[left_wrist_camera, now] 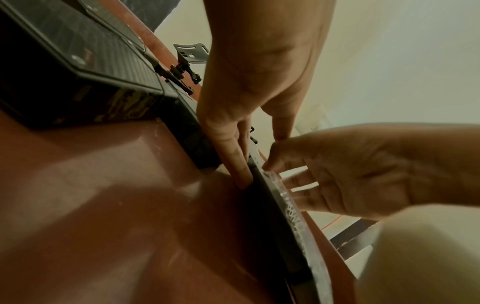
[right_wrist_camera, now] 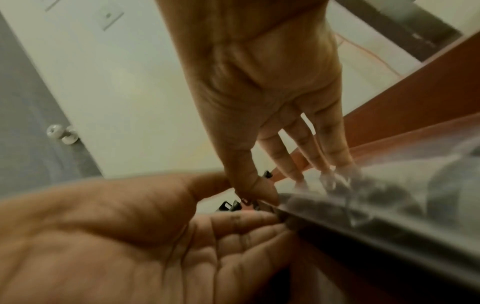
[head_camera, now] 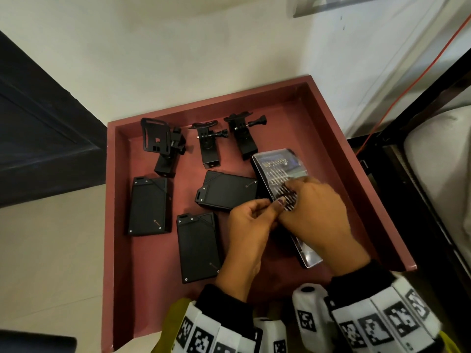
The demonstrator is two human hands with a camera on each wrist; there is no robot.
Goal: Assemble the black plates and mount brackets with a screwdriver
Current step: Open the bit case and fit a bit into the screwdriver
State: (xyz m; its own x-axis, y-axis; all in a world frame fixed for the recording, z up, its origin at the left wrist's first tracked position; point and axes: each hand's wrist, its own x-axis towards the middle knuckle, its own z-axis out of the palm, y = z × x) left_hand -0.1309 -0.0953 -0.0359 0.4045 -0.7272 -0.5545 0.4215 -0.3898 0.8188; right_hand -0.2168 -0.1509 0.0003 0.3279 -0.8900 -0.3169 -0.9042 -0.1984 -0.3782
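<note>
Here, both hands work at the clear-lidded screwdriver case [head_camera: 277,171], which lies at the centre right of the head view inside the red tray [head_camera: 331,118]. The left hand [head_camera: 251,225] has its fingers curled against the case's near-left edge, thumb on the lid. The right hand [head_camera: 318,212] lays nearly straight fingers on top of the lid. Three black plates [head_camera: 149,207] lie left of the hands, and three mount brackets [head_camera: 209,143] stand in a row above them.
</note>
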